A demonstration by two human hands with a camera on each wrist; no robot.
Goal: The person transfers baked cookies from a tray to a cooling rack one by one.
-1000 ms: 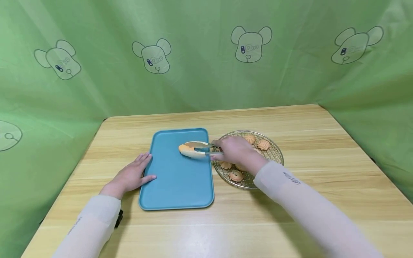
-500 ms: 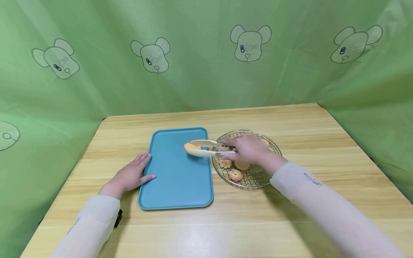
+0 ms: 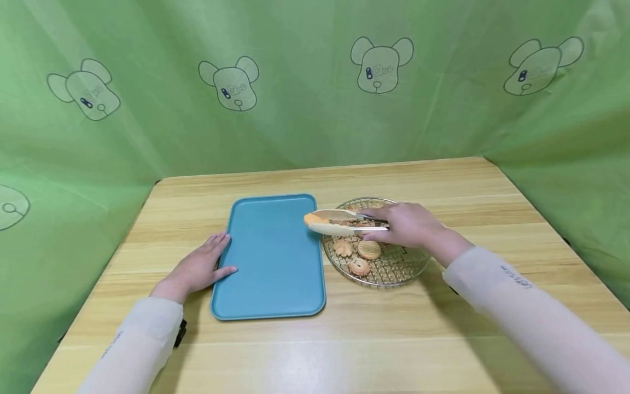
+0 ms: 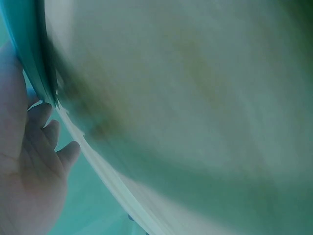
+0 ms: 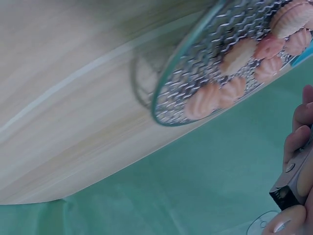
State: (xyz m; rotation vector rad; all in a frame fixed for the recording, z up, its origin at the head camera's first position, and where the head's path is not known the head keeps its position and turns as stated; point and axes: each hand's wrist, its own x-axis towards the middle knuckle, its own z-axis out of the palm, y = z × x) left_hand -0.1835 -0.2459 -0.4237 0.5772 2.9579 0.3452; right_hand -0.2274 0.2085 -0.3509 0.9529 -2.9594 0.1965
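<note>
My right hand [image 3: 410, 225] grips the metal handle of a pair of tongs [image 3: 336, 229] with long cream-coloured tips. They lie level over the left part of a round wire rack [image 3: 396, 273], pointing left, with an orange patch at the tip ends above the tray's right rim. The right wrist view catches only part of this hand, fingers [image 5: 296, 139] curled at the metal handle. My left hand [image 3: 194, 271], fingers and thumb extended, rests against the left edge of a blue rectangular tray [image 3: 270, 273]; its fingers [image 4: 41, 115] show beside the tray in the left wrist view.
Several biscuits, among them a flower-shaped one [image 3: 343, 248], a round one [image 3: 369, 250] and one with small holes [image 3: 359, 267], lie on the rack. The wooden table [image 3: 394, 339] ends at a green curtain [image 3: 305, 126] behind and at both sides.
My right hand and the tongs have moved to the right, from over the tray to over the rack. My left hand and the tray keep their place.
</note>
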